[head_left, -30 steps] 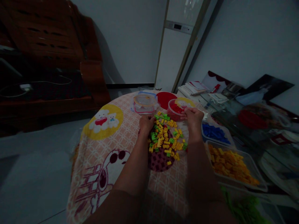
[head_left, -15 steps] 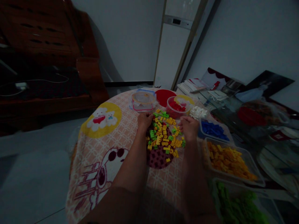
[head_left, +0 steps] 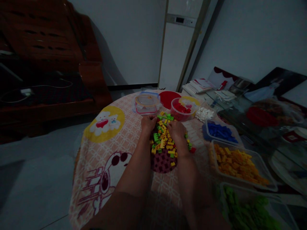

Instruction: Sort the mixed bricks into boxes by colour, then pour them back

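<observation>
Four lots of pieces lie already apart by colour toward the right: red pieces (head_left: 182,109) in a far round tub (head_left: 183,118), then blue pieces (head_left: 220,132), yellow pieces (head_left: 236,163) and, nearest, green pieces (head_left: 249,206). Still left is a mixed brick pile (head_left: 162,143), mostly yellow and green, loose mid-cloth. The left hand's (head_left: 148,124) fingers bunch at its far left edge; the right hand (head_left: 177,129) is over its right part, and whether either grips a brick, I cannot tell.
</observation>
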`<control>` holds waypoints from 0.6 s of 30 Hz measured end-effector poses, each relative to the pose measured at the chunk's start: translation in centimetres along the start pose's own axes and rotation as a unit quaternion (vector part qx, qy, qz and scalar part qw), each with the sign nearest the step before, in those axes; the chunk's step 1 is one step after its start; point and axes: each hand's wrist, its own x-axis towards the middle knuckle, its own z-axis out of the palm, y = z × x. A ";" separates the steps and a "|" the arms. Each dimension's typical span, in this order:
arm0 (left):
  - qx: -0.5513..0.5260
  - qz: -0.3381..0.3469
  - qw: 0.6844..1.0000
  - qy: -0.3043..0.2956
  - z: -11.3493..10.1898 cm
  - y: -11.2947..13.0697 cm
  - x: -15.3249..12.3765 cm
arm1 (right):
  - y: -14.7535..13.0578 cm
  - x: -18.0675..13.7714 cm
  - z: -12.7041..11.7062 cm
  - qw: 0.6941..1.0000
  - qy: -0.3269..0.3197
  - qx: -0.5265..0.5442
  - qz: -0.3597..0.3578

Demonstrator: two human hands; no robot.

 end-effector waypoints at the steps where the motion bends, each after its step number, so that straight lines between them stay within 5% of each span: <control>1: -0.003 0.000 1.000 -0.002 0.0 0.0 0.0 | -0.2 -0.1 0.1 1.000 -0.005 -0.009 0.005; 13: -0.014 0.001 1.000 -0.015 0.0 0.0 0.0 | -0.2 0.0 -0.3 0.998 -0.053 0.025 0.002; 18: -0.019 0.003 1.000 -0.019 0.0 0.0 0.0 | 1.8 -0.3 -1.1 0.974 -0.074 0.212 -0.001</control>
